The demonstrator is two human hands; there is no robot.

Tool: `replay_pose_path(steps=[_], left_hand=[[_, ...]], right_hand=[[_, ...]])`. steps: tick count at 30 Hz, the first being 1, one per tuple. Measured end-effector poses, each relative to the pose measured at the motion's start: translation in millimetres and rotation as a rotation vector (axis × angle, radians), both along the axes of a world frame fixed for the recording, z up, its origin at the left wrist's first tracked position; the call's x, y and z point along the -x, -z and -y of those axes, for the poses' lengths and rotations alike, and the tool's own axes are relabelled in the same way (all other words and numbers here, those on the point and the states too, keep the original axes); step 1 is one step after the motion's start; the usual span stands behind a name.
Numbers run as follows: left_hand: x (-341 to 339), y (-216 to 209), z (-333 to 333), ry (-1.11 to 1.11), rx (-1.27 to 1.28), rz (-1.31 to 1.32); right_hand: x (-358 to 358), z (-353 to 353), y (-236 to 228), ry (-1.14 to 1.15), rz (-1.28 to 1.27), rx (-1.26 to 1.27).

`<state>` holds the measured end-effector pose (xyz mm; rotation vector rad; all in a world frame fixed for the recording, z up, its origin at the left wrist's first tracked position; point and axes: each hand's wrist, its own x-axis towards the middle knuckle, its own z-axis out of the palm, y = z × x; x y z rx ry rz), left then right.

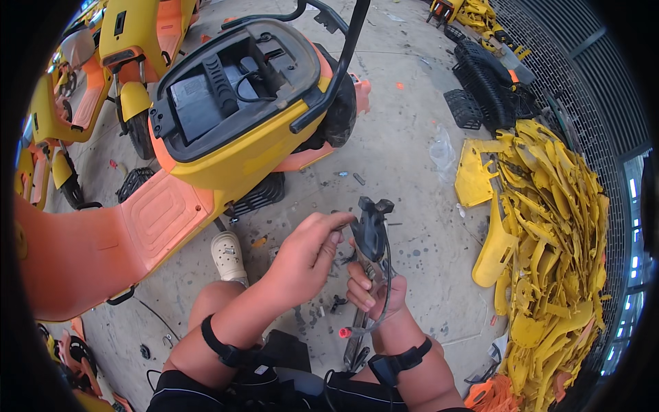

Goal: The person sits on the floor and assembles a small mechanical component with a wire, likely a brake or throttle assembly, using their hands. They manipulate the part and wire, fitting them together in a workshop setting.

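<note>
My right hand (384, 295) is closed around the lower end of a black plastic part (371, 233) with two knobs on top, held upright above the floor. A dark cable (388, 275) hangs from it in a loop, ending in a red connector (344, 332). My left hand (305, 257) is closed in a pinch at the part's left side, its index fingertip against it. What lies between those fingers is hidden. A thin dark rod juts from the part's right side. Below my right hand shows a long silver metal piece (357, 328), partly covered.
A yellow and orange scooter (240, 147), its seat compartment uncovered with a battery inside, stands ahead to the left. More scooters (134, 41) stand behind it. A tall heap of yellow plastic panels (549, 261) lies at right, black baskets (484, 82) beyond. Small parts litter the floor.
</note>
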<state>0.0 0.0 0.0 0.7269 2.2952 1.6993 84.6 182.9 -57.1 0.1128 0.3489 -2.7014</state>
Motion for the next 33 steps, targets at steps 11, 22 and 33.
replay_pose_path(steps=[11, 22, 33], left_hand=[[4, 1, -3, -0.114, 0.052, -0.287], [16, -3, 14, -0.053, 0.156, -0.447], [20, 10, 15, -0.05, 0.249, -0.457]], right_hand=[[-1, -1, 4, -0.001, -0.005, -0.076], [2, 2, 11, -0.052, 0.005, -0.1], [0, 0, 9, -0.01, -0.05, -0.309]])
